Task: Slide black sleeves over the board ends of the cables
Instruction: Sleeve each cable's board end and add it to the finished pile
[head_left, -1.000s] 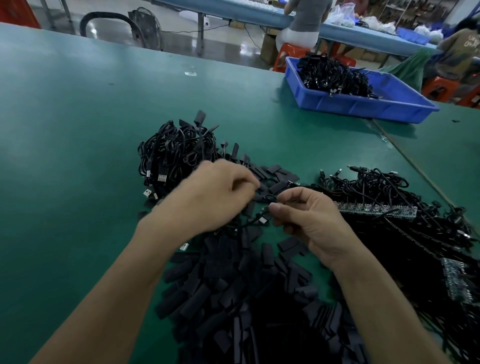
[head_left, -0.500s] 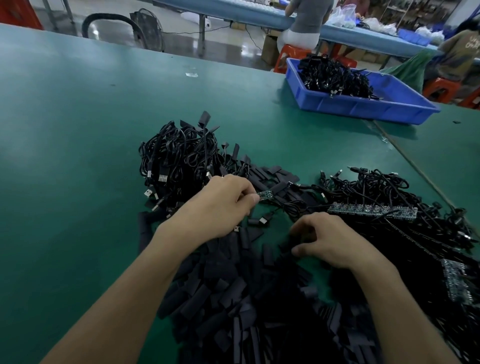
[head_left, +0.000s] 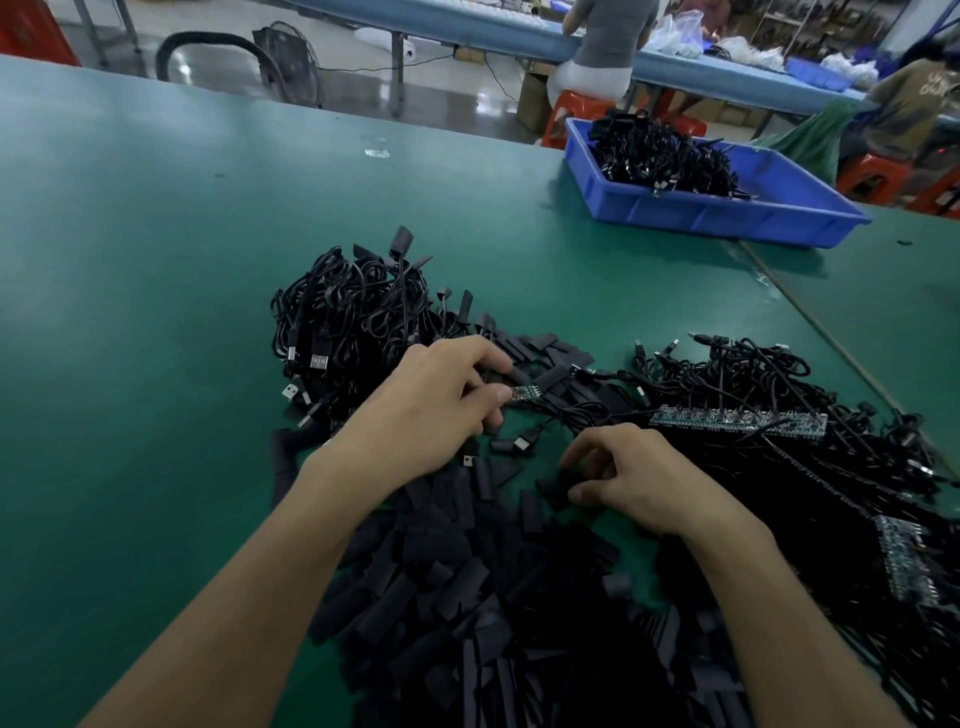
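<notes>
Sleeve pile (head_left: 457, 597) lying nearest on green table (head_left: 156, 322). Right hand (head_left: 639, 483) curling fingers at pile's far edge, pinching one sleeve (head_left: 553, 486). Left hand (head_left: 436, 410), just beyond, pinching bare board end (head_left: 524, 394) of cable between thumb and forefinger. Cable bundle (head_left: 353, 312) sitting behind. Blue tray (head_left: 727, 215) sitting farthest, holding more cables.
</notes>
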